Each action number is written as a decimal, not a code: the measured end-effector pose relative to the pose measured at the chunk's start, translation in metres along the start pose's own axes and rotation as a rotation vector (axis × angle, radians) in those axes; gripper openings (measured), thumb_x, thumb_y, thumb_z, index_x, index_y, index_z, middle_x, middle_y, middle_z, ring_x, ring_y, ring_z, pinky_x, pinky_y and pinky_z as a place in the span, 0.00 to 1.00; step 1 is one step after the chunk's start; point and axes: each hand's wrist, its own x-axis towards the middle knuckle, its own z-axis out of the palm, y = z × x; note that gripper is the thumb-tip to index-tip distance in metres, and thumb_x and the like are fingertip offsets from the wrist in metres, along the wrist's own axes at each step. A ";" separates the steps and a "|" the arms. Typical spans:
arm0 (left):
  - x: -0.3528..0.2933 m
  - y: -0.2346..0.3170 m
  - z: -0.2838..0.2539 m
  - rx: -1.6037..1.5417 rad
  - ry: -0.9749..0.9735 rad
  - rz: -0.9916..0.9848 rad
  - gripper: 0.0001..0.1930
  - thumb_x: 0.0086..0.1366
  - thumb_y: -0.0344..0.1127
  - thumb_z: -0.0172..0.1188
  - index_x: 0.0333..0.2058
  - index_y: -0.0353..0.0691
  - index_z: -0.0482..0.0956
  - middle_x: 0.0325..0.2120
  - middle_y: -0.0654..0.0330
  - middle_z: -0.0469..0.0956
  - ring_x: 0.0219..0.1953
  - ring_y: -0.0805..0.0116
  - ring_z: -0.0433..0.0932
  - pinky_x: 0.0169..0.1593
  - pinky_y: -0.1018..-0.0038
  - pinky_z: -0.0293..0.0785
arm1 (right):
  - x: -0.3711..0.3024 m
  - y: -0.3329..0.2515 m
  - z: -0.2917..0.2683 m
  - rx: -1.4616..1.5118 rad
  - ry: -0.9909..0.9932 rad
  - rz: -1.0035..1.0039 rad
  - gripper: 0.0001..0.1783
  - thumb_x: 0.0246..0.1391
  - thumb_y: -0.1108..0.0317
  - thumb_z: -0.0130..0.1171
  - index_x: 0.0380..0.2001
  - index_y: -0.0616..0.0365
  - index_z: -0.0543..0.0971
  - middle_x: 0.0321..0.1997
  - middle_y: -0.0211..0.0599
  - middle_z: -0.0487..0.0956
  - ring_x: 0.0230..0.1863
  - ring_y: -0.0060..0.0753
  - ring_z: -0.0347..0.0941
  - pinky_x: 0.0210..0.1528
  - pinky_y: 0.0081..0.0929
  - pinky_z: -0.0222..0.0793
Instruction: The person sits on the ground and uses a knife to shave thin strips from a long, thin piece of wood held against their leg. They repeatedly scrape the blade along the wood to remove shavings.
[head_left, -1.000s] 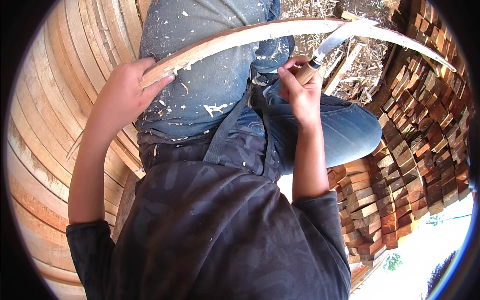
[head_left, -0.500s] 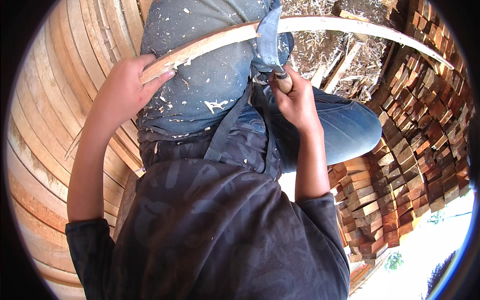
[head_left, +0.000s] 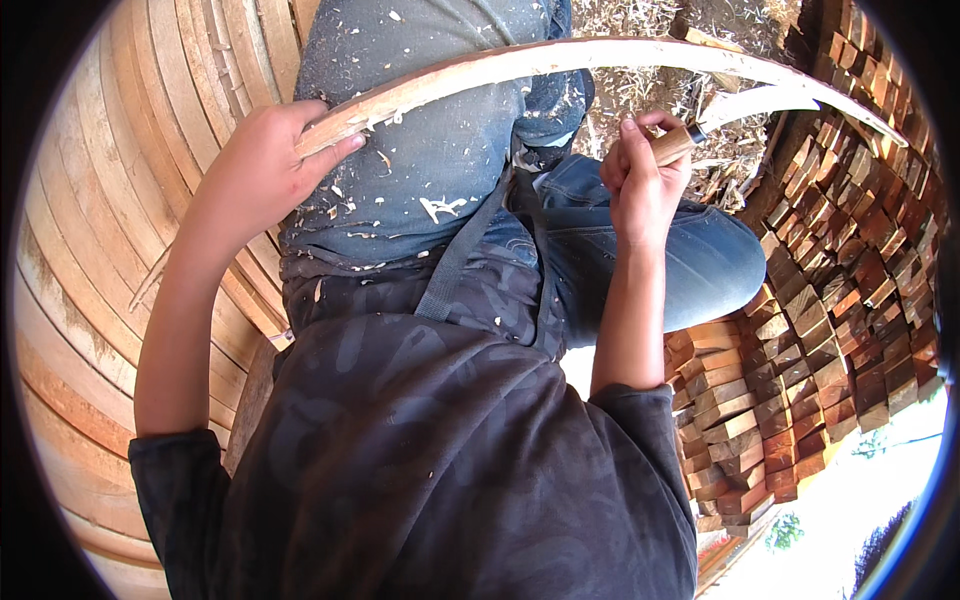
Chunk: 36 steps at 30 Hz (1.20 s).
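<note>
My left hand [head_left: 262, 172] is closed round the near left end of a long pale wooden strip [head_left: 520, 63]. The strip lies over my thigh and runs off to the far right, its bend partly from the lens; splinters curl along the edge near my fingers. In my right hand [head_left: 645, 185] is a curved-blade knife [head_left: 752, 106] with a light wooden handle, my fingers wrapped round it. Its blade points right, its tip close to the strip's far part in the picture. Whether it touches the strip I cannot tell.
Shavings dot my jeans [head_left: 420, 160]. Long planks [head_left: 110, 250] line the left side. At the right rises a stack of cut wood ends [head_left: 800, 350]. Shavings and wood scraps litter the ground [head_left: 630, 95] beyond my knees.
The knife has swung from upright across the strip's middle to pointing right, as my right hand moved right and turned. My left hand and the strip's held end have shifted slightly right.
</note>
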 end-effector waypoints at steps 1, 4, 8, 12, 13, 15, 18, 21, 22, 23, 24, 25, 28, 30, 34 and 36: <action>0.001 0.000 0.000 0.016 -0.004 0.004 0.17 0.62 0.41 0.61 0.34 0.26 0.76 0.22 0.47 0.75 0.25 0.62 0.74 0.34 0.68 0.70 | -0.001 0.000 0.001 0.000 0.028 -0.012 0.03 0.52 0.76 0.56 0.31 0.59 0.74 0.21 0.27 0.72 0.22 0.13 0.64 0.25 0.17 0.62; 0.002 0.000 0.000 0.028 0.019 0.025 0.17 0.62 0.41 0.61 0.33 0.26 0.76 0.21 0.47 0.74 0.24 0.63 0.74 0.34 0.68 0.70 | -0.013 0.005 0.013 -0.374 -0.385 -0.049 0.05 0.50 0.76 0.57 0.33 0.61 0.75 0.24 0.31 0.75 0.27 0.21 0.67 0.31 0.23 0.66; 0.000 0.003 -0.001 -0.001 0.020 0.006 0.18 0.62 0.41 0.61 0.33 0.26 0.76 0.21 0.47 0.74 0.24 0.64 0.74 0.33 0.69 0.69 | 0.004 0.003 0.003 0.096 -0.082 0.118 0.03 0.52 0.77 0.57 0.31 0.57 0.76 0.21 0.21 0.72 0.22 0.15 0.67 0.26 0.19 0.63; 0.003 0.005 -0.005 0.005 -0.053 -0.052 0.18 0.62 0.42 0.61 0.32 0.26 0.76 0.20 0.48 0.73 0.23 0.65 0.73 0.32 0.68 0.69 | -0.009 0.006 0.018 -0.548 -0.398 -0.143 0.03 0.52 0.76 0.58 0.31 0.60 0.75 0.19 0.30 0.72 0.24 0.16 0.63 0.27 0.20 0.61; 0.002 0.003 -0.002 0.002 -0.015 -0.018 0.18 0.62 0.42 0.61 0.32 0.27 0.76 0.20 0.48 0.73 0.23 0.65 0.73 0.31 0.68 0.69 | -0.009 0.010 0.015 -0.618 -0.499 -0.168 0.05 0.51 0.76 0.59 0.32 0.59 0.75 0.21 0.32 0.73 0.27 0.18 0.64 0.31 0.23 0.63; -0.001 -0.003 0.003 -0.004 0.061 0.048 0.18 0.62 0.42 0.61 0.31 0.27 0.76 0.19 0.48 0.73 0.22 0.65 0.72 0.31 0.68 0.69 | -0.004 0.015 0.013 -0.365 -0.289 -0.143 0.02 0.52 0.77 0.57 0.30 0.61 0.75 0.19 0.31 0.73 0.21 0.20 0.67 0.25 0.21 0.63; 0.000 0.003 -0.002 0.006 -0.031 -0.075 0.18 0.61 0.42 0.61 0.32 0.27 0.76 0.19 0.48 0.73 0.23 0.64 0.73 0.31 0.68 0.69 | 0.001 0.006 0.012 -0.033 -0.082 0.031 0.02 0.53 0.77 0.56 0.28 0.59 0.75 0.19 0.26 0.73 0.21 0.18 0.69 0.25 0.20 0.65; 0.001 0.001 -0.003 0.031 -0.025 -0.043 0.19 0.61 0.43 0.61 0.32 0.27 0.76 0.19 0.48 0.74 0.23 0.64 0.73 0.32 0.68 0.69 | -0.009 0.007 0.014 -0.751 -0.401 -0.190 0.04 0.50 0.76 0.56 0.31 0.58 0.76 0.19 0.43 0.73 0.22 0.24 0.71 0.28 0.29 0.68; 0.000 -0.001 -0.001 0.028 0.006 -0.006 0.19 0.61 0.43 0.61 0.33 0.27 0.77 0.20 0.48 0.74 0.23 0.63 0.73 0.32 0.68 0.69 | -0.008 0.010 0.012 -0.730 -0.471 -0.254 0.05 0.49 0.77 0.57 0.31 0.58 0.76 0.20 0.38 0.75 0.22 0.23 0.71 0.28 0.26 0.67; -0.001 -0.005 0.001 0.025 0.037 0.032 0.19 0.61 0.44 0.61 0.33 0.27 0.77 0.20 0.47 0.74 0.23 0.63 0.74 0.32 0.68 0.70 | -0.008 0.011 0.011 -0.569 -0.357 -0.185 0.05 0.49 0.77 0.57 0.31 0.58 0.76 0.20 0.35 0.75 0.22 0.22 0.71 0.28 0.25 0.67; -0.001 -0.006 0.003 0.023 0.069 0.069 0.19 0.61 0.44 0.61 0.33 0.27 0.77 0.20 0.47 0.74 0.24 0.62 0.74 0.32 0.68 0.70 | -0.007 0.011 0.009 -0.406 -0.243 -0.116 0.05 0.49 0.77 0.57 0.32 0.58 0.76 0.21 0.32 0.75 0.23 0.22 0.70 0.28 0.23 0.66; 0.000 -0.003 0.001 0.029 0.020 0.008 0.19 0.61 0.44 0.61 0.33 0.27 0.77 0.21 0.47 0.74 0.24 0.62 0.74 0.33 0.68 0.70 | -0.003 0.010 0.009 -0.204 -0.083 -0.035 0.06 0.49 0.77 0.57 0.32 0.58 0.75 0.22 0.28 0.74 0.24 0.20 0.70 0.27 0.21 0.66; 0.002 0.007 -0.004 0.044 -0.057 -0.093 0.19 0.61 0.44 0.61 0.33 0.27 0.77 0.22 0.47 0.75 0.26 0.61 0.75 0.34 0.67 0.70 | -0.006 0.003 0.012 -0.453 -0.181 -0.106 0.07 0.50 0.78 0.57 0.34 0.58 0.76 0.22 0.32 0.75 0.25 0.20 0.70 0.29 0.22 0.67; 0.000 0.001 -0.002 0.048 -0.017 -0.053 0.19 0.61 0.44 0.61 0.34 0.27 0.77 0.22 0.46 0.75 0.26 0.60 0.75 0.35 0.67 0.70 | -0.013 0.009 0.015 -0.499 -0.361 -0.170 0.08 0.50 0.77 0.57 0.36 0.58 0.77 0.23 0.33 0.77 0.27 0.16 0.70 0.30 0.21 0.66; -0.003 0.000 -0.001 0.023 0.006 -0.013 0.19 0.61 0.44 0.61 0.34 0.28 0.77 0.22 0.47 0.75 0.25 0.58 0.75 0.35 0.67 0.70 | -0.001 0.005 0.006 0.109 0.011 0.050 0.04 0.51 0.77 0.59 0.32 0.58 0.76 0.21 0.23 0.73 0.22 0.12 0.64 0.23 0.16 0.58; -0.001 0.009 -0.004 0.027 -0.057 -0.117 0.19 0.62 0.44 0.61 0.34 0.28 0.77 0.21 0.46 0.74 0.24 0.57 0.74 0.34 0.67 0.70 | -0.004 0.006 0.015 -0.226 -0.010 -0.037 0.04 0.52 0.76 0.58 0.32 0.59 0.75 0.21 0.27 0.75 0.23 0.16 0.69 0.25 0.19 0.62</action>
